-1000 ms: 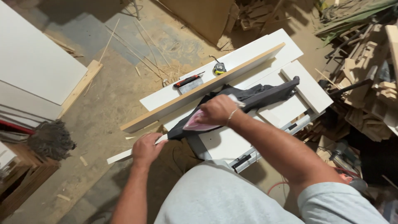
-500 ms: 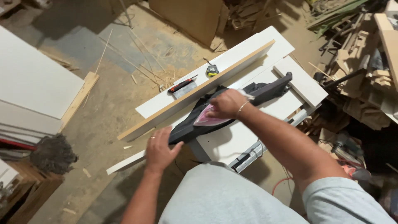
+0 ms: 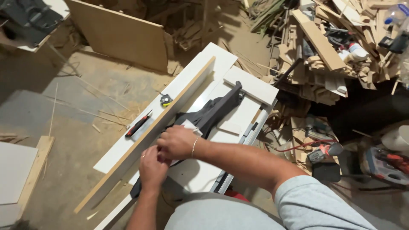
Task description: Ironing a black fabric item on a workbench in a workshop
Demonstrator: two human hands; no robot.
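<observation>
**Both hands meet over a dark tool on a white bench in a cluttered wood shop**

The room is a workshop with a dusty concrete floor strewn with thin wood slivers. A tan board leans at the top, and a big heap of offcuts fills the upper right, with power tools and a red cord on the ground below it. White panels lie at the left edge.

In the middle stands a white work surface, set on a diagonal. A long wooden strip runs along it on edge, from lower left to upper right. Just beside the strip lies a long dark grey tool, also on the diagonal.

The right hand rests curled on the tool's near end, over a small white piece; whether it grips either one I cannot tell. The left hand is bunched against it, fingers clenched together, touching the right.

Beyond the strip lie a red and black utility knife and a small tape measure.
</observation>
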